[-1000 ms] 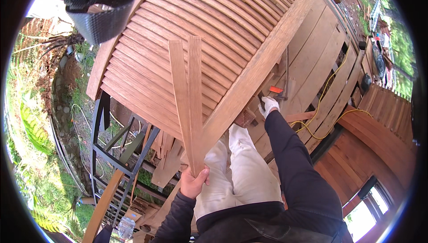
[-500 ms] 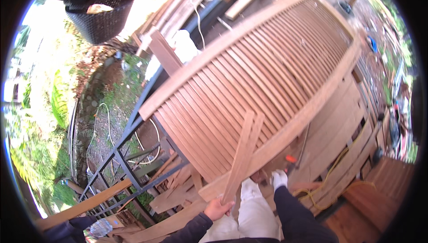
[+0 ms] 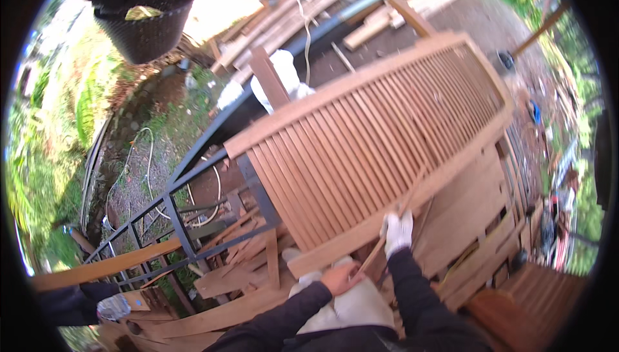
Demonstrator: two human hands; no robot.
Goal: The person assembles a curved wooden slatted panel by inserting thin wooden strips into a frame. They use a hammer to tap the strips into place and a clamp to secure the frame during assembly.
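A large wooden louvred panel [image 3: 361, 152] with many narrow parallel slats in a pale frame lies in front of me, slanting up to the right. My left hand [image 3: 340, 279], bare, is closed around the near end of a thin wooden strip [image 3: 372, 258], just below the panel's near corner. My right hand [image 3: 398, 232], in a white glove, grips the same strip farther up, beside the panel's near rail. Beyond the right hand, the strip's far end reaches over the rail toward the slats. The strip now shows mostly its narrow edge.
Wide boards [image 3: 464, 203] lie right of the panel. A dark metal frame [image 3: 173, 213] extends at left, with wood offcuts [image 3: 238, 265] beneath. A brown board [image 3: 269, 78] sticks out behind the panel. Stacked planks [image 3: 284, 26] lie farther back. A clear plastic bottle [image 3: 113, 307] is lower left.
My right hand has moved up and left from beside the boards and taken hold of the strip. The strip has turned from its broad face to its edge. The view has shifted.
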